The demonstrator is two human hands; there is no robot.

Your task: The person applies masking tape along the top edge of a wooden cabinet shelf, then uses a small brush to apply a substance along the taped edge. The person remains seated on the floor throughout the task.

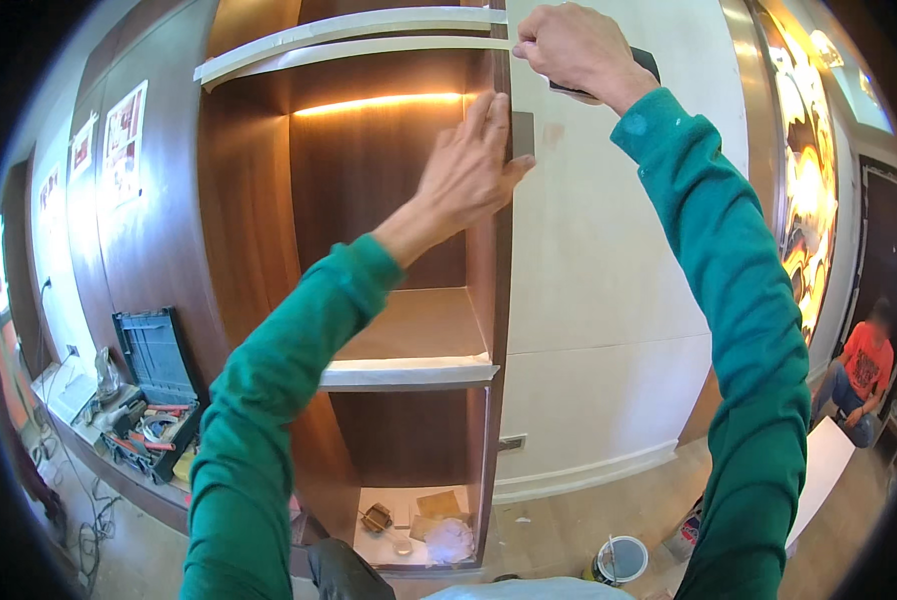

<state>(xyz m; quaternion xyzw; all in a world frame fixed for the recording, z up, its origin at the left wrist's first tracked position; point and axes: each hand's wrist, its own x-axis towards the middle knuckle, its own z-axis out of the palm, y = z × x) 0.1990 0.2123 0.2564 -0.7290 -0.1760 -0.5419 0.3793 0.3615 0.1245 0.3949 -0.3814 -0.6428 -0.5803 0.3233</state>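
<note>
My right hand (580,52) is raised against the pale wall (606,247) at the top right. Its fingers are curled around a dark flat block (646,64), mostly hidden behind the hand; I cannot tell exactly what it is. My left hand (467,165) is held flat, thumb apart, before the right edge (502,247) of a dark wood cabinet. Nothing is in it, and whether it touches that edge is unclear. A grey plate (523,135) on the wall shows just beyond the left thumb. White covering strips (411,375) run along the cabinet's shelf edges.
An open tool case (160,360) with several tools sits on a low ledge at left. Cables (94,536) trail over the floor. A bucket (630,561) stands below, near a wall socket (512,443). Another person (867,360) crouches at far right by a white board (820,465).
</note>
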